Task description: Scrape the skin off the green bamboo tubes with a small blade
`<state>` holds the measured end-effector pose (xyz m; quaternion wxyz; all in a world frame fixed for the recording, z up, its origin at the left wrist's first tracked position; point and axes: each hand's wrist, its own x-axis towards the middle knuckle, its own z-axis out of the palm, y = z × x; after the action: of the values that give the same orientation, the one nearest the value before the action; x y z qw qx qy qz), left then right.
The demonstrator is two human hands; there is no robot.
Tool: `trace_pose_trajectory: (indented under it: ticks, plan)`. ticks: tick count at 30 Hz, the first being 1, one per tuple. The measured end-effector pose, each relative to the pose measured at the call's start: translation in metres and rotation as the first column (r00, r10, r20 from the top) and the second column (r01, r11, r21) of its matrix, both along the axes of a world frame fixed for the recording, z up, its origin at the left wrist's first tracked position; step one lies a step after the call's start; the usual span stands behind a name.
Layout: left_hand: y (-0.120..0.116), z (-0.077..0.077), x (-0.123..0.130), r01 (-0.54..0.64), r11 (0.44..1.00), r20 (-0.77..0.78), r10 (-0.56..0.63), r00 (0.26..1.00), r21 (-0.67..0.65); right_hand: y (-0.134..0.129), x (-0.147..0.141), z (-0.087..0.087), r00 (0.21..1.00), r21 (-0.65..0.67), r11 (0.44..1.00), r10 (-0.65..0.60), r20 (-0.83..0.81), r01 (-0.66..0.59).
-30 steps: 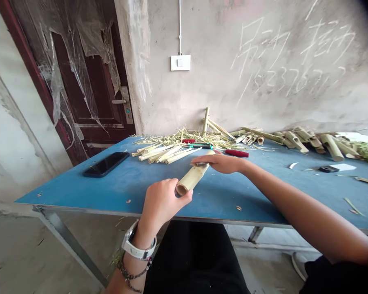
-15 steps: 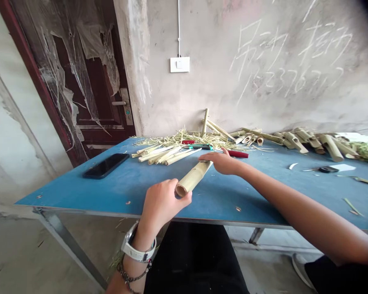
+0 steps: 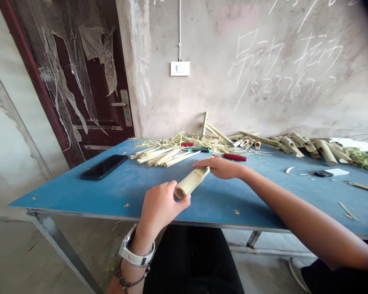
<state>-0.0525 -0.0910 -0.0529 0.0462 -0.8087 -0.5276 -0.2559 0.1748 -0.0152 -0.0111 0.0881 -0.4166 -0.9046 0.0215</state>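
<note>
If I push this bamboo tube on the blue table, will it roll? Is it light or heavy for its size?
The bamboo tube looks round and smooth, so it would probably roll on the flat blue table. Its open end looks hollow, so it is likely light for its size. The wall looks firm, so it should feel stiff.

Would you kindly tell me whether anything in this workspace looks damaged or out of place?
Yes: torn plastic sheeting hangs in ragged strips over the dark wooden door, which looks neglected. White chalk writing is scrawled across the plaster wall, and loose bamboo shavings lie scattered on the blue table.
</note>
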Motion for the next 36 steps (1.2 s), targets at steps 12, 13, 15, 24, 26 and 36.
trace_pose_trajectory:
  ticks: [12,13,15,24,26,36]
  plan:
    - [0.0,0.002,0.0,-0.002,0.999,0.001,0.002,1.0,-0.053,0.009,0.012,-0.002,0.998,0.01,1.0,0.0,-0.056,0.001]
    - [0.001,0.002,0.0,-0.003,0.999,-0.006,0.003,1.0,-0.051,0.002,0.005,0.001,0.986,-0.059,0.987,0.146,-0.075,-0.151]
    - [0.001,0.002,0.0,-0.021,0.999,-0.025,0.019,0.999,-0.048,-0.012,-0.01,0.009,0.9,-0.198,0.879,0.415,-0.136,-0.435]
    - [0.0,0.001,0.0,-0.057,0.996,-0.009,0.058,0.998,0.066,0.034,0.028,-0.016,0.992,0.112,0.993,-0.007,-0.124,0.021]
    - [0.0,0.0,0.0,-0.02,0.994,0.001,0.02,1.0,0.106,0.034,0.023,-0.02,0.994,0.155,0.986,-0.046,-0.097,0.06]
    - [0.005,-0.001,-0.002,-0.006,1.0,0.028,0.006,1.0,0.009,0.007,-0.009,-0.01,0.963,0.142,0.97,0.219,-0.157,-0.197]
